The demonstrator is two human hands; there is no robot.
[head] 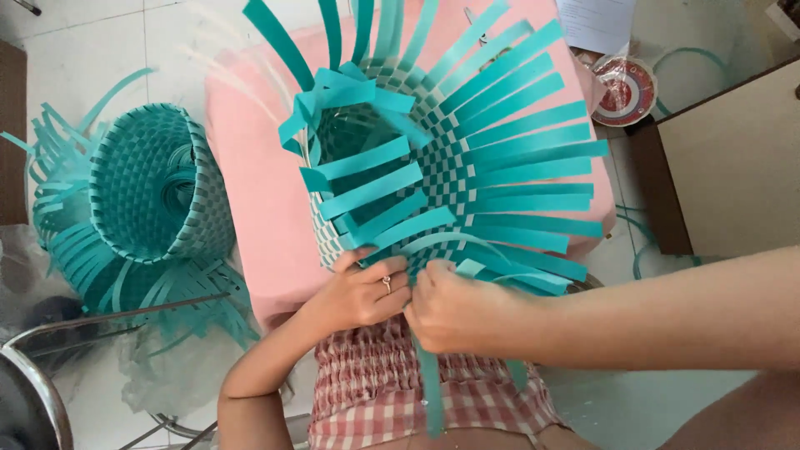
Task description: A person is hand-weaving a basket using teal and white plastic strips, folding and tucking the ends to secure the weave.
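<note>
Hands meet at the near rim of a half-woven teal basket (433, 158) — the left hand (360, 293) with a ring on one finger, the right hand (457, 310) just beside it, knuckles touching. Both are closed on the flat teal strips (533, 142) at that rim; exactly which strip each one pinches is hidden by the fingers. One loose strip (430, 392) hangs down from under the right hand, across a red-and-white checked garment (392, 392).

The basket lies tipped on a pink cushion (258, 167), its open mouth facing the camera and its unwoven strips fanning outward. Left of the basket, well apart on the pale floor, sits a second teal basket (154, 187) — also on its side, with loose ends spreading beneath it. Right of the basket, beyond the cushion's edge, lies a round red-and-white roll (623, 90).
</note>
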